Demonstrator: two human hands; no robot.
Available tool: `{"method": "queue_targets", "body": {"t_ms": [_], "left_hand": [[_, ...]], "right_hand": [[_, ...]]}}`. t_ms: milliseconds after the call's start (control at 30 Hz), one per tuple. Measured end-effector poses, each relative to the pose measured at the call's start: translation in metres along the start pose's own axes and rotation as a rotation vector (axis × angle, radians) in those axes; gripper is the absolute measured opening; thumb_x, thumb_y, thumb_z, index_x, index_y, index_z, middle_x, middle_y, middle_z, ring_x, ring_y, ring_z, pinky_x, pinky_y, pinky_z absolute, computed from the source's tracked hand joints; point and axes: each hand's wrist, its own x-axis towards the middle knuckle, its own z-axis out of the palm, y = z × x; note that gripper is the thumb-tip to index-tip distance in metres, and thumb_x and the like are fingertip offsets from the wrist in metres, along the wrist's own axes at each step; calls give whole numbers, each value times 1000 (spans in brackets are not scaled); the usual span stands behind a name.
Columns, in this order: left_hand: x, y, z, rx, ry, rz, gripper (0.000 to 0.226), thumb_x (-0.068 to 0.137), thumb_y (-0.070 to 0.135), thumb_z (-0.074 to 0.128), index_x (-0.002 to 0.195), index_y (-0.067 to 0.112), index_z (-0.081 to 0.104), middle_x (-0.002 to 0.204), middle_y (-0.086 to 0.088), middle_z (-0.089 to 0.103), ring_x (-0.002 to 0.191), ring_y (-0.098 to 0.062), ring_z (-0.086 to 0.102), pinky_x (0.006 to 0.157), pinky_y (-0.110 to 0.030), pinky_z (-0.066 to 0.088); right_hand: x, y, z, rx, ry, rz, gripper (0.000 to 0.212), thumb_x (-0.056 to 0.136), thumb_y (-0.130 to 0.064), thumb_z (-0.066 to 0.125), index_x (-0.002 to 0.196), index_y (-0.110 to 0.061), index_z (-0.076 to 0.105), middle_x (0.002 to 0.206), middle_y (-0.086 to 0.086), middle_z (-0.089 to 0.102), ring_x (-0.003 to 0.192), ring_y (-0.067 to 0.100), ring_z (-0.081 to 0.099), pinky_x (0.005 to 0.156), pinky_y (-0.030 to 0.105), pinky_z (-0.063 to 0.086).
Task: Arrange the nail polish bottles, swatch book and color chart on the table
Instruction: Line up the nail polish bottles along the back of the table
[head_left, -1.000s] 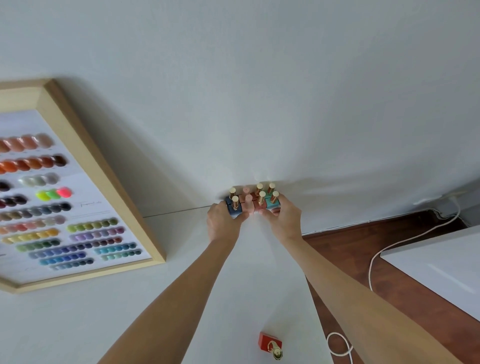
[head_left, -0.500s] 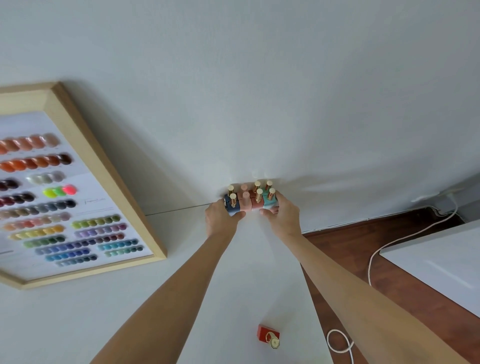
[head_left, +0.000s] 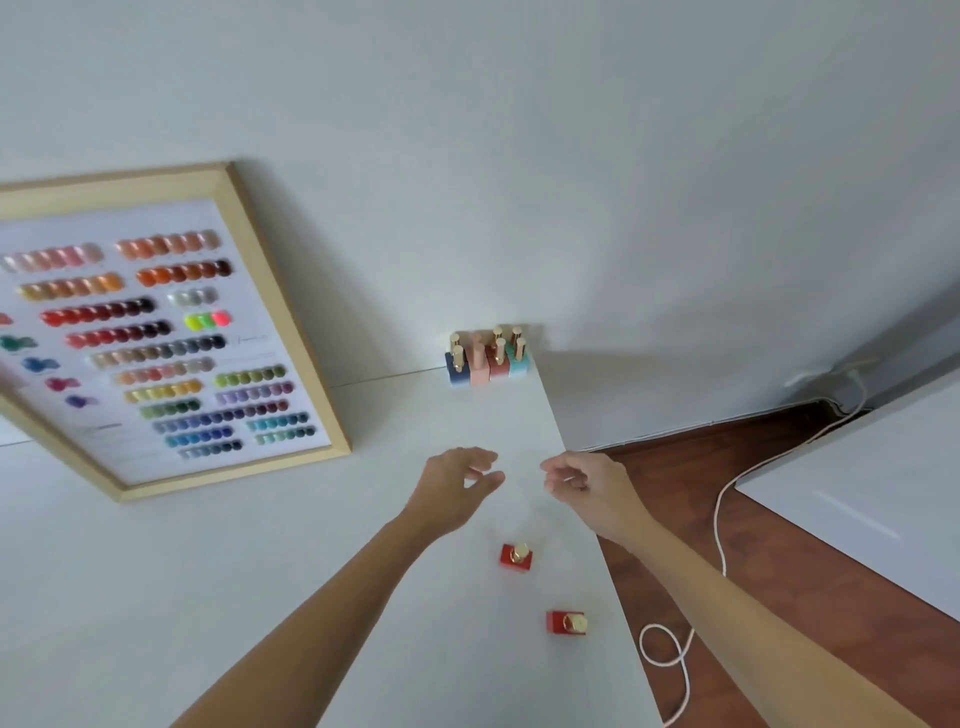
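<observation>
- The framed color chart (head_left: 156, 332) leans against the wall on the white table (head_left: 208, 597), left of the bottles; probably stiff and bulky, best gripped by both wooden side rails.
- A cluster of nail polish bottles (head_left: 487, 358) stands at the table's far corner against the wall.
- Two red bottles (head_left: 516, 557) (head_left: 566, 622) sit apart near the right edge; likely small, smooth glass, safest pinched around the square body.
- The left hand (head_left: 452, 488) and right hand (head_left: 587, 483) hover loosely open, holding nothing.
</observation>
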Motion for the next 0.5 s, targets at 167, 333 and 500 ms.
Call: {"method": "queue_targets", "body": {"t_ms": [167,333,500], "left_hand": [[-53,8,17,8,-147,127,40,87,54,58,118,30,66,118,11,68,96,5,61,83,-8,45],[-71,12,31,102,-150,195,34,85,33,70,119,27,65,115,5,65,103,-7,60,87,-17,46],[-71,18,37,124,-45,152,26,91,15,62,116,20,68,111,-1,68,102,-14,63,90,-28,51]], "right_hand": [[-61,3,-4,-9,-42,16,15,89,-21,60,99,-23,71,88,-14,69,79,-2,63,70,9,44],[-103,6,-1,-27,-68,32,16,90,-35,56,94,-30,72,70,-20,67,68,-6,60,63,10,42],[-126,10,5,-26,-142,47,24,74,-47,73,96,-37,70,94,-14,71,80,2,65,72,17,52]]}}
